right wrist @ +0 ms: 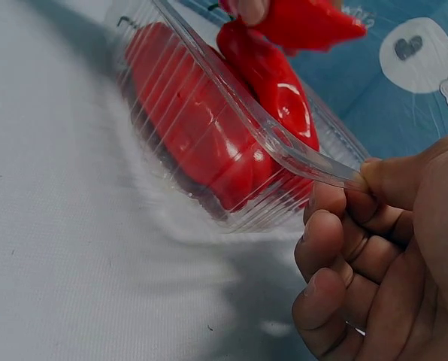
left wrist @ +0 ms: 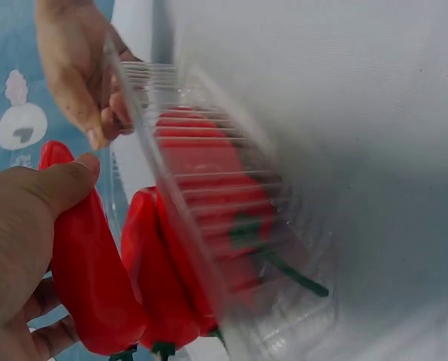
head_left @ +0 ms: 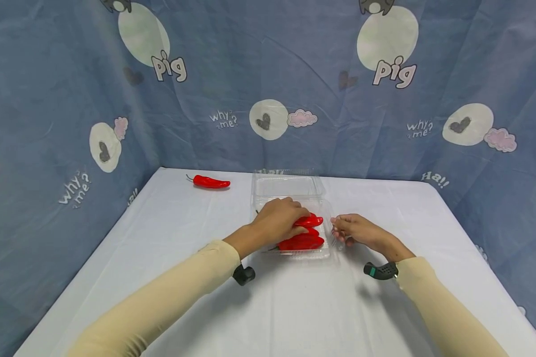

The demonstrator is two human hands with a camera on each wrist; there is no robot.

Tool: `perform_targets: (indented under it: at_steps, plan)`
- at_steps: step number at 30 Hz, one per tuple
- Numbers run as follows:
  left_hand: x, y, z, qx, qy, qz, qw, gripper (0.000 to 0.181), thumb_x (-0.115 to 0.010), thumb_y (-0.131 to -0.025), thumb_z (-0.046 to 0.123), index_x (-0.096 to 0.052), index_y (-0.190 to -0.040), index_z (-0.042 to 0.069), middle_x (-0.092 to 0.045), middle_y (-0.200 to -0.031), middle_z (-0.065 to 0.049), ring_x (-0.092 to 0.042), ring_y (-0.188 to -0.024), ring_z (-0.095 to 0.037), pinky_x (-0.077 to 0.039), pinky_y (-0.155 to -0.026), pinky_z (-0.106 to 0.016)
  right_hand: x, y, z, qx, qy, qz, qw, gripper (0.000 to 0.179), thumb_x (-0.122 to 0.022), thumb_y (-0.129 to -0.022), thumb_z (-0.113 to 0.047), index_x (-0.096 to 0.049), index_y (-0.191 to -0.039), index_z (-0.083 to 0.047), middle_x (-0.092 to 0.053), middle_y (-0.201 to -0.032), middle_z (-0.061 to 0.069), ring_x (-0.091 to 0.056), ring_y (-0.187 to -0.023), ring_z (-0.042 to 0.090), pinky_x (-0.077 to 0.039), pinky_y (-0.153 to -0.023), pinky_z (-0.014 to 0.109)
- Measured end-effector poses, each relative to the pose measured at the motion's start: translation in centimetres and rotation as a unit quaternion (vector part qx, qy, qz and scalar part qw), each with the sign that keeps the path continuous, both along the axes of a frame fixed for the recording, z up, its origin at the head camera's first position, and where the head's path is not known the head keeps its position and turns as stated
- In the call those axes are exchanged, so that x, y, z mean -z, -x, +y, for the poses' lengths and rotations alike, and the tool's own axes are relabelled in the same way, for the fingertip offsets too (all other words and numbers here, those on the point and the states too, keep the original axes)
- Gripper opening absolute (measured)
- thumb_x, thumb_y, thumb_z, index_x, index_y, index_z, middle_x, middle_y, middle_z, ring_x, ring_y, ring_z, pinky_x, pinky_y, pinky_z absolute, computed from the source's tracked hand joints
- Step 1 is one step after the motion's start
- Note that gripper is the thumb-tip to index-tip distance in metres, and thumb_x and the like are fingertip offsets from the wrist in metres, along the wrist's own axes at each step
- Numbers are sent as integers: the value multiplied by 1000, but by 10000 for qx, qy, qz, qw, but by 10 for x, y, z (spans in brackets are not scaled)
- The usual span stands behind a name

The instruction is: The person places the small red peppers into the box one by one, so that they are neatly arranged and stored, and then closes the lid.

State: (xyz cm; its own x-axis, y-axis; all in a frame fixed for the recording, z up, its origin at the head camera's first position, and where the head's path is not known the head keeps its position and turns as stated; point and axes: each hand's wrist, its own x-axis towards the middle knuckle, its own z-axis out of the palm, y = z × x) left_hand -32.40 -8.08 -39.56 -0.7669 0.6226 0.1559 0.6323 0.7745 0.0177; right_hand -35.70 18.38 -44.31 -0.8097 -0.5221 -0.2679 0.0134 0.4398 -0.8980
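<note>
A blue cloth backdrop (head_left: 232, 148) printed with "pig" and "why me?" rises behind a white-covered table (head_left: 303, 307), where a person in cream sleeves works with both arms stretched forward. The left sleeve (head_left: 161, 302) slants in from the lower left, the right sleeve (head_left: 442, 307) from the lower right. Between the hands stands a clear plastic box (right wrist: 318, 167), its lid (head_left: 286, 187) on the far side, toward the backdrop. The left hand (head_left: 279, 218), back turned up, arches over the box, thumb pressed along one face of a red pepper (left wrist: 89, 263) and fingers curled behind it, gripping it above the box. The right hand (head_left: 359, 230) is beside the box's right side, thumb and forefinger pinched together on the rim, the remaining fingers curled below. More red peppers (head_left: 301, 242) lie inside the box, side by side. A lone pepper (head_left: 211, 182) rests on the table near its far edge, left of the box and well apart from both hands, its stem pointing left. A black device (head_left: 381, 270) sits at the right wrist.
</note>
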Motion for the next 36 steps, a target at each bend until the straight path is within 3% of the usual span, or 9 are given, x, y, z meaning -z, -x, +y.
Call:
perform_targets:
  at_steps: [8,21,36]
  plan:
    - [10,0,11,-66,498,154,9986,40,-74,-90,43,-69,-125,25,-70,-111,6,-60,-99,-13,-53,-82,-32,0,1,0,-14,50,-42,10000,34,-44,-109,-26,-56,-99,4,-56,-82,7,-52,-74,17,-44,-64,31]
    - [21,3,19,-91,836,170,9963,38,-71,-92,46,-66,-124,25,-67,-116,6,-58,-104,-13,-52,-84,-32,0,1,0,-10,68,-75,9999,35,-43,-110,-26,-55,-98,4,-55,-82,7,-52,-74,17,-43,-65,32]
    - [18,2,13,-24,716,128,9973,46,-71,-91,49,-65,-130,25,-66,-117,5,-57,-104,-14,-52,-82,-32,0,1,0,-6,66,-78,9999,33,-44,-110,-25,-56,-99,4,-56,-82,7,-53,-75,18,-44,-66,32]
